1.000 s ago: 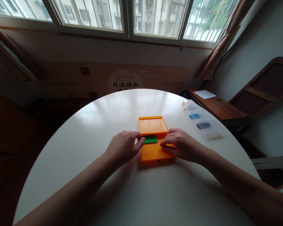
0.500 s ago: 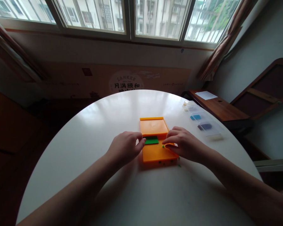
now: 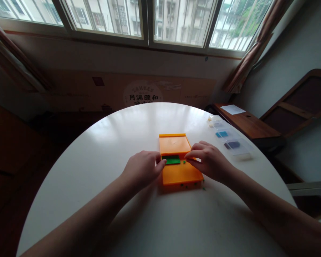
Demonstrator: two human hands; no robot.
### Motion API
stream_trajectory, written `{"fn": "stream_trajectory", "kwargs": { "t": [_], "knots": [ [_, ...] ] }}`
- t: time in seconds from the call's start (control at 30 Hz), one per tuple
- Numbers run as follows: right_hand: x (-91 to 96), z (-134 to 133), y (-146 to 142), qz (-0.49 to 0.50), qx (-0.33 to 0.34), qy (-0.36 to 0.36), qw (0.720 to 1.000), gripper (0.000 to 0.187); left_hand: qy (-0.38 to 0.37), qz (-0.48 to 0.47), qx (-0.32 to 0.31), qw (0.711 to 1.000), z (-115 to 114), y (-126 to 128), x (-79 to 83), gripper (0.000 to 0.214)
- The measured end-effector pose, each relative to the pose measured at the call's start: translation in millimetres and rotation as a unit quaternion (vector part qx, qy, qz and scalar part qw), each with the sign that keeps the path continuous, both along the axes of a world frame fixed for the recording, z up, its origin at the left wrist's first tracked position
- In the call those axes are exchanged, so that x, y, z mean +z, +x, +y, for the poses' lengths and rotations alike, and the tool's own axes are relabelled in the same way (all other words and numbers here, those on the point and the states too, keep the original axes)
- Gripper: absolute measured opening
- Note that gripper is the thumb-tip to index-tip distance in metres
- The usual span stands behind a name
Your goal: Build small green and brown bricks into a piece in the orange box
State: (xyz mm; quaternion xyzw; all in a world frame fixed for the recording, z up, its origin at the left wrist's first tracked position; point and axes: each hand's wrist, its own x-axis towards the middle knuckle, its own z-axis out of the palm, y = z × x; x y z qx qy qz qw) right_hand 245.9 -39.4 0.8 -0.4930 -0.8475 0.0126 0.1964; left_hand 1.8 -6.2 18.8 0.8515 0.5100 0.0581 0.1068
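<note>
An orange plastic case (image 3: 182, 174) lies unfolded on the white table, its lid (image 3: 173, 143) on the far side. Along the left of its near half is a green studded strip of bricks (image 3: 172, 160). My left hand (image 3: 146, 166) pinches the case's left edge, with the thumb over the strip's left end. Over the right side of the case, my right hand (image 3: 207, 159) has thumb and forefinger close together. A small green piece (image 3: 184, 162) sits just beside those fingertips; whether anything is between them is hidden.
Several tiny green pieces (image 3: 186, 186) are scattered along the case's near edge. Clear plastic boxes (image 3: 237, 145) with a blue block (image 3: 222, 134) and a dark block (image 3: 232, 145) stand at the table's right. Beyond is a wooden desk (image 3: 251, 123) with a paper sheet (image 3: 232, 109).
My right hand's fingers have drawn together and shifted slightly away from me. The small green piece has moved a little farther off, toward the strip. My left hand stays at the case's edge.
</note>
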Motion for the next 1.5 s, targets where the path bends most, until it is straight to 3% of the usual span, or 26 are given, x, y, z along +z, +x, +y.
{"fn": "stream_trajectory", "kwargs": {
  "t": [0.27,0.63,0.97,1.5],
  "knots": [
    [-0.6,-1,3,-0.023,0.025,-0.02,0.999,0.014,-0.038,0.003,0.02,0.999,0,2,-2.9,0.035],
    [-8.3,13,1,-0.034,0.022,-0.013,0.999,0.021,-0.048,0.002,0.022,0.999,-1,3,-1.7,0.034],
    [-8.3,9,2,-0.02,0.0,-0.015,1.0,0.027,-0.05,0.003,0.022,0.999,0,3,-2.5,0.034],
    [-5.9,11,-7,-0.044,-0.023,-0.024,0.998,0.02,-0.043,0.003,0.019,0.999,1,3,-3.5,0.034]
  ]
}}
